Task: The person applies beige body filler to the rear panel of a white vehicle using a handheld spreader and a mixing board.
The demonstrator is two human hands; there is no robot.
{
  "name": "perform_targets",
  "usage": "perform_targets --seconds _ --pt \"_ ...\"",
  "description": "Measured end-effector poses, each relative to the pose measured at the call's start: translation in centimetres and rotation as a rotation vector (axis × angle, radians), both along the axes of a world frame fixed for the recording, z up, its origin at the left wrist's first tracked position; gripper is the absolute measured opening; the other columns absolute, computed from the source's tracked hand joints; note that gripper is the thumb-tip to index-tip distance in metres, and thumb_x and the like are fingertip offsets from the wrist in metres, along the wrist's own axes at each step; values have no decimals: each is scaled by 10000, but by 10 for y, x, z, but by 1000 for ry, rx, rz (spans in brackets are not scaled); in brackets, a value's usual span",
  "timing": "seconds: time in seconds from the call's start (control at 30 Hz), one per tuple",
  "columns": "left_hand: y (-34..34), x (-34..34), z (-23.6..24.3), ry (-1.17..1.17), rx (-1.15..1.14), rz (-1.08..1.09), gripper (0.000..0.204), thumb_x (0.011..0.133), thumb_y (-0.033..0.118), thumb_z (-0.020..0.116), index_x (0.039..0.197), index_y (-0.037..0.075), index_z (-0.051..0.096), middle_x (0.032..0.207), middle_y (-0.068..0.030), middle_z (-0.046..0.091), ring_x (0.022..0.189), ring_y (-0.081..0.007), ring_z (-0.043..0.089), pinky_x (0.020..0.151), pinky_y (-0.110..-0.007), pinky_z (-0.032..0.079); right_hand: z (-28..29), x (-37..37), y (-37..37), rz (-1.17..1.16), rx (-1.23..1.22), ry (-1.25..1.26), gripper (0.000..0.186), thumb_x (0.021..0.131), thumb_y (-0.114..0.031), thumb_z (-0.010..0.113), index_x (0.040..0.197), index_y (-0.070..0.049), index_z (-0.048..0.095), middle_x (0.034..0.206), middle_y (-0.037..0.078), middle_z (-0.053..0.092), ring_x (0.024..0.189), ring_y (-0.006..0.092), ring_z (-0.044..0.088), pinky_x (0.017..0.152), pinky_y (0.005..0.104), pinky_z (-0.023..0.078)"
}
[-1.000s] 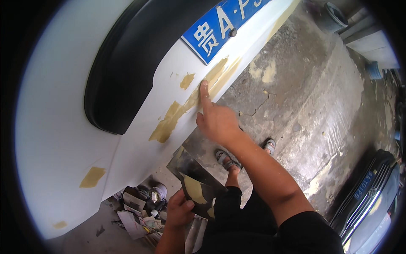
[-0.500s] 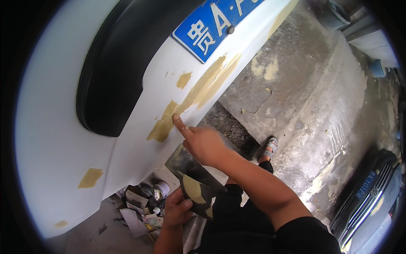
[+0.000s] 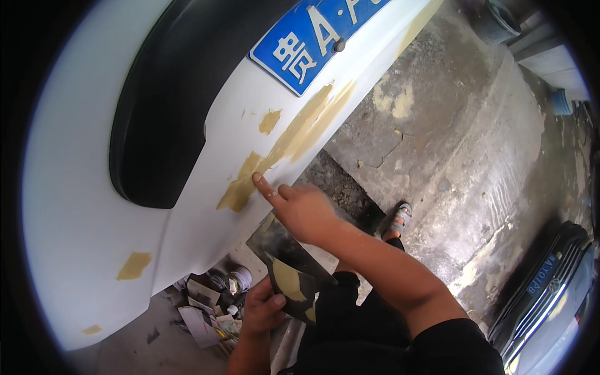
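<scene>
My right hand (image 3: 306,212) reaches over a white car bumper (image 3: 187,231) with its index finger stretched out and its other fingers curled. The fingertip touches a tan putty patch (image 3: 239,190) on the panel. Lower down, my left hand (image 3: 262,305) grips a dark putty board (image 3: 306,306), its thumb on top. Tan putty (image 3: 287,280) is smeared on the board. A dark flat sheet (image 3: 290,245) extends from the board to below my right hand; whether it is a separate spreader, I cannot tell. My right thumb is hidden.
More putty marks the bumper, including a long streak (image 3: 306,125) below the blue licence plate (image 3: 306,44). Cans and scraps (image 3: 212,300) lie on the floor beneath the car. Another car's front bumper (image 3: 537,287) is at the right, and a bucket (image 3: 497,24) stands at upper right.
My right fingertip has slid slightly down the putty patch. My left hand keeps its hold on the board, and the view has shifted a little.
</scene>
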State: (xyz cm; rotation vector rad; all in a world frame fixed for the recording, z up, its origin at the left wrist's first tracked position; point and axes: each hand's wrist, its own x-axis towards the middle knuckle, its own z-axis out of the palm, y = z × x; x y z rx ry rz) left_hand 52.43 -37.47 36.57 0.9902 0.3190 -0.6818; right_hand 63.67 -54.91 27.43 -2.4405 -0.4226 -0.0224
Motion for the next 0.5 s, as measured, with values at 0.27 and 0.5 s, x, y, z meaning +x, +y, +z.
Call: perform_targets --seconds 0.27,0.5 --pt "10 0 -6 -41 19 -54 498 881 85 620 1302 -120 450 1202 -168 594 1102 -247 591 959 -367 467 -10 49 -85 -102 -183 -198 734 816 -92 562 1451 -413 381 751 76 564 585 240 599 589 341 526" --pt "14 -1 -2 -33 -1 -44 485 886 74 611 1301 -120 451 1206 -169 592 1107 -249 591 967 -368 465 -12 75 -138 -273 -318 -118 730 877 -132 553 1474 -456 285 864 103 611 630 248 630 548 350 544"
